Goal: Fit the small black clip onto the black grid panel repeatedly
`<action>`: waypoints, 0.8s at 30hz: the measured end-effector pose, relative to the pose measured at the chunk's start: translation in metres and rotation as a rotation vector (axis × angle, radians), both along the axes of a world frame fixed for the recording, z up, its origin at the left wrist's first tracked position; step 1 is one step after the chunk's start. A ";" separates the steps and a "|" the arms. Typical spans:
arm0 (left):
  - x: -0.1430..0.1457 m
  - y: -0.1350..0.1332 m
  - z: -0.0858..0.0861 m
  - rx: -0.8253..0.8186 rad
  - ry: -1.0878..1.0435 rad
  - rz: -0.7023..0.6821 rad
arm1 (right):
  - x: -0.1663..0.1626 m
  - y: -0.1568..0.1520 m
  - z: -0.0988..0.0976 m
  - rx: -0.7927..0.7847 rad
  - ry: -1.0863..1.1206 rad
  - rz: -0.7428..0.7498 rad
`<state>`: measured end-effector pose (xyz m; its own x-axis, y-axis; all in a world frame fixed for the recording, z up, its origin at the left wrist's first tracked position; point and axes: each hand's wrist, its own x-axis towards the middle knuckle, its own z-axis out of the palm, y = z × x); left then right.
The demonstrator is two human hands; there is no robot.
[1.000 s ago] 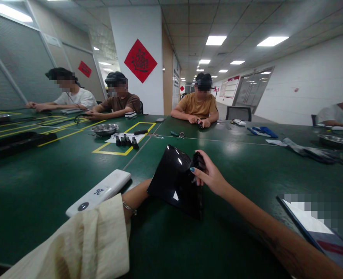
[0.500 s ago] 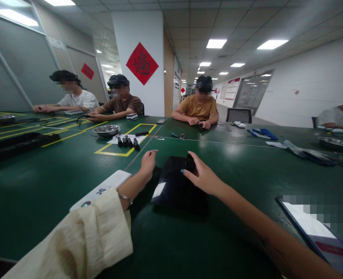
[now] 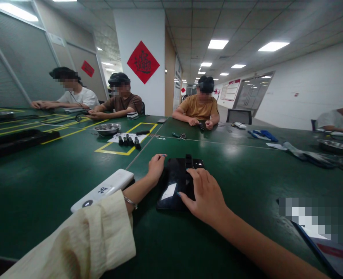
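Observation:
A glossy black flat panel (image 3: 174, 182) lies flat on the green table (image 3: 57, 182) in front of me. A small black block (image 3: 188, 161) sits at its far edge. My left hand (image 3: 156, 167) rests at the panel's far left corner, fingers curled against its edge. My right hand (image 3: 206, 195) lies palm down on the panel's right side with fingers stretched out. A cream sleeve (image 3: 84, 240) covers my left forearm.
A white power bank (image 3: 103, 190) lies left of my left arm. A card or booklet (image 3: 331, 248) lies at the right. Farther off are a metal bowl (image 3: 107, 128), small black parts (image 3: 128, 140) inside yellow tape, and several seated people at work.
The black panel, tilted up in both hands a second ago, now lies flat on the table. My right hand has slid back onto its surface and my left moved to its far left corner.

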<state>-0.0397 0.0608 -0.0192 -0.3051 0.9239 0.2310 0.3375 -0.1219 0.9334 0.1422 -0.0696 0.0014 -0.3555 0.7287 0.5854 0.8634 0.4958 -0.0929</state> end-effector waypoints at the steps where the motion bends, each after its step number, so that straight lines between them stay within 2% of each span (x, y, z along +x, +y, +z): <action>1: 0.000 0.000 0.000 -0.003 0.000 -0.002 | 0.001 0.000 -0.003 0.008 -0.015 -0.002; 3: 0.001 -0.002 0.000 -0.006 -0.001 -0.007 | 0.005 0.000 -0.009 -0.032 -0.045 -0.013; 8: 0.000 -0.004 -0.001 0.004 -0.007 -0.024 | 0.009 0.002 -0.016 -0.269 -0.044 -0.009; 15: 0.000 0.000 -0.004 0.014 -0.012 -0.053 | 0.007 0.005 -0.005 -0.353 -0.051 -0.122; 18: 0.002 -0.001 -0.003 0.013 -0.037 -0.063 | 0.014 0.009 0.001 -0.440 -0.041 -0.179; 22: 0.004 -0.004 0.001 -0.001 -0.049 -0.062 | 0.028 0.016 0.003 -0.643 -0.087 -0.134; 24: 0.004 -0.004 0.002 -0.012 -0.042 -0.062 | 0.032 0.018 0.000 -0.681 -0.117 -0.109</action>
<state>-0.0361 0.0564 -0.0177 -0.2565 0.9439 0.2080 0.2904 -0.1300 0.9480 0.1743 -0.0520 0.0013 -0.2926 0.9548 -0.0522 0.9281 0.2704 -0.2559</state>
